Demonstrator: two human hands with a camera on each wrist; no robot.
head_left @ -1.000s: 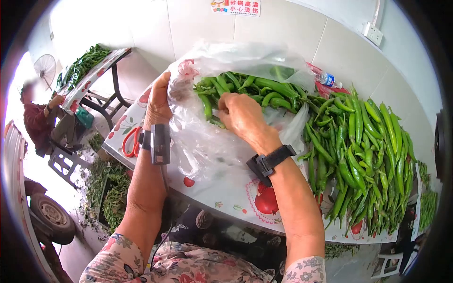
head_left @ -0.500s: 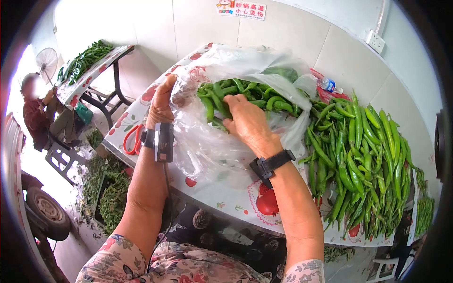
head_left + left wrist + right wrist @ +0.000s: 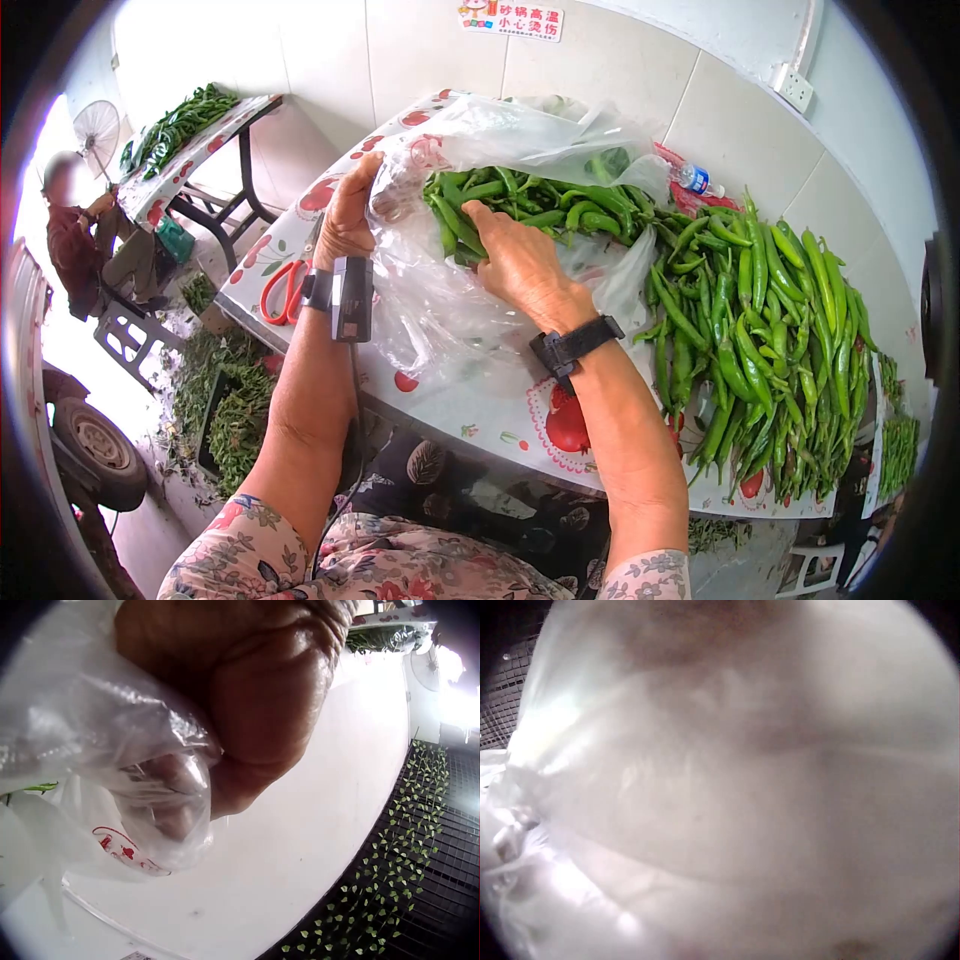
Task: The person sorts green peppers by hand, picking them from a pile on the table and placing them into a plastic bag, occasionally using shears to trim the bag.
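A clear plastic bag (image 3: 430, 320) lies on the table with green peppers (image 3: 540, 205) showing in its wide mouth. My left hand (image 3: 350, 215) grips the bag's left edge; in the left wrist view, fingertips show through the plastic (image 3: 161, 776). Inside the mouth, my right hand (image 3: 522, 262) touches the peppers at the left, its index finger straight and its thumb apart. The other right fingers are hidden under the hand. Blurred whitish plastic (image 3: 720, 810) fills most of the right wrist view.
A large heap of long green peppers (image 3: 770, 340) covers the table's right side. Red-handled scissors (image 3: 285, 292) lie left of my left forearm. A bottle (image 3: 697, 180) lies behind the heap. Across the room, a person (image 3: 80, 235) sits beside another table (image 3: 215, 150) with more peppers.
My right hand has gone from curled fingers to a straight index finger over the peppers at the left of the bag's mouth. My left hand keeps its grip on the bag.
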